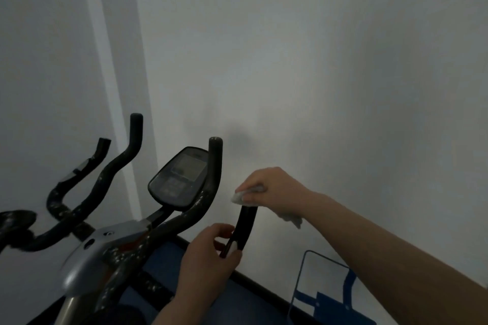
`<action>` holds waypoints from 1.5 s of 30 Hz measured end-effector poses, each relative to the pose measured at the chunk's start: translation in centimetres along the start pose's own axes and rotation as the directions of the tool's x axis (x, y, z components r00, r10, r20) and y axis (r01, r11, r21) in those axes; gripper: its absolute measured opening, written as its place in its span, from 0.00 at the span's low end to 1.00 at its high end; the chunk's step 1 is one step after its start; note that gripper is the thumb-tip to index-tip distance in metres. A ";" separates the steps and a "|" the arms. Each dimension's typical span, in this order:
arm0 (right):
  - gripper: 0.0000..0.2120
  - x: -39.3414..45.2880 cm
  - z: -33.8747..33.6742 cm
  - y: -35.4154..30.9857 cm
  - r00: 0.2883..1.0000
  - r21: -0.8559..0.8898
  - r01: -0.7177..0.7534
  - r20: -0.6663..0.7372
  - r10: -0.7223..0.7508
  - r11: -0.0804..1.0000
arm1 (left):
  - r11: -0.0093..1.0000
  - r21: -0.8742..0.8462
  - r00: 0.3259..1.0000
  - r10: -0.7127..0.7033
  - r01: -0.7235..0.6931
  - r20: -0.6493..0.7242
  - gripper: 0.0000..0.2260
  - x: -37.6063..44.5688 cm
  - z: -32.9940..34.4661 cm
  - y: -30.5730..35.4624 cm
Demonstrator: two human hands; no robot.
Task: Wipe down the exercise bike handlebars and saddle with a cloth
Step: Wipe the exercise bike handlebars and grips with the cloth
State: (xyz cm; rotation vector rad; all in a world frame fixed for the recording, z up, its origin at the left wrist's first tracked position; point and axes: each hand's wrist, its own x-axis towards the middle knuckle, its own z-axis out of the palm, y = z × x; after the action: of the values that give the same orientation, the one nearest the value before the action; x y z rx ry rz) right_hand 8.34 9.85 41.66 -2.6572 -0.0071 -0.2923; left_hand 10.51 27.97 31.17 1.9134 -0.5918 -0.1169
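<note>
Head view:
Right hand (272, 188): it grips a white cloth (241, 196), fingers curled round it, pressing it onto the top end of the short black grip bar (245, 227); a tail of cloth hangs out below the wrist.
Left hand (208, 253): its fingers and thumb are curled round the lower end of the same grip bar, holding it just below the cloth.
Handlebars (203, 208): black and curved, flecked with pale spots; one tall upright horn rises just left of the two hands, and further horns stand at the left of the frame.
Console (179, 179): a dark oval display, tilted, between the horns.
Frame cover (87, 258): silver-grey, under the handlebar clamp.
Saddle: out of view.
Wall (317, 60): plain white, close behind the bike.
Floor (237, 303): blue, with a dark skirting along the wall.
Blue-and-white panel (324, 287): leans against the wall under the right forearm.
</note>
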 end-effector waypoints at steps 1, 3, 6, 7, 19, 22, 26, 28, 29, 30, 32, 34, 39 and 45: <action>0.11 0.0 0.2 0.4 1.000 0.020 0.002 0.007 -0.002 1.000 | 1.000 0.005 1.000 -0.004 0.004 -0.001 0.15 0.1 0.1 0.1; 0.09 0.1 -0.4 1.5 1.000 0.012 -0.020 0.017 0.019 1.000 | 1.000 0.013 1.000 0.002 -0.001 -0.012 0.15 0.4 0.2 0.2; 0.07 0.6 -2.2 3.0 0.997 -0.084 -0.077 -0.012 0.076 0.993 | 0.999 0.030 0.999 -0.020 0.021 -0.035 0.13 0.7 0.3 0.0; 0.07 0.7 -2.3 3.2 0.995 -0.031 -0.073 -0.064 0.071 0.997 | 0.999 0.028 0.999 -0.027 0.028 -0.039 0.12 0.8 0.3 0.0; 0.06 -4.1 3.5 4.7 0.859 0.627 -0.123 -0.321 0.399 0.769 | 1.000 -0.020 0.998 0.004 -0.003 0.055 0.15 1.2 -0.9 -0.5; 0.06 -4.7 6.9 3.2 0.693 0.648 0.040 -0.566 0.447 0.760 | 1.000 -0.028 0.995 -0.002 0.005 0.097 0.13 1.6 -2.5 -1.1; 0.07 -5.5 12.0 0.9 0.666 0.705 0.049 -0.551 0.503 0.708 | 1.000 0.015 0.974 0.010 -0.014 0.225 0.11 1.5 -4.0 -1.3; 0.06 -6.4 13.7 0.3 0.665 0.741 0.041 -0.521 0.535 0.670 | 0.998 0.045 0.960 0.021 -0.035 0.279 0.10 1.1 -4.5 -1.5; 0.06 -6.9 14.4 -0.1 0.670 0.746 0.032 -0.510 0.539 0.665 | 0.998 0.052 0.955 0.030 -0.047 0.295 0.11 0.9 -4.7 -1.7; 0.06 -7.5 15.1 -0.6 0.675 0.753 0.024 -0.497 0.545 0.658 | 0.997 0.054 0.952 0.039 -0.058 0.303 0.11 0.9 -4.8 -1.9; 0.05 -8.7 16.5 -1.9 0.679 0.787 0.022 -0.464 0.569 0.616 | 0.996 0.045 0.947 0.056 -0.073 0.317 0.12 0.8 -5.2 -2.2; 0.05 -9.6 17.8 -3.3 0.669 0.830 0.029 -0.430 0.606 0.557 | 0.996 0.044 0.937 0.053 -0.072 0.345 0.12 0.6 -5.6 -2.3; 0.05 -11.1 20.6 -6.6 0.619 0.923 0.082 -0.343 0.706 0.376 | 0.987 0.098 0.916 0.078 -0.126 0.393 0.11 -0.5 -7.2 -3.2; 0.07 -11.1 24.6 -10.4 0.467 0.970 0.179 -0.233 0.853 0.167 | 0.901 0.284 0.889 0.194 -0.328 0.414 0.11 -2.3 -11.1 -5.1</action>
State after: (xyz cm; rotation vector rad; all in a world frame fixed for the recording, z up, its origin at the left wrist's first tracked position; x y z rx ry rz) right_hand 1.90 30.62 22.63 -0.9243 0.6560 -0.9376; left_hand 14.13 39.79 30.86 2.1426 -1.2001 -0.2194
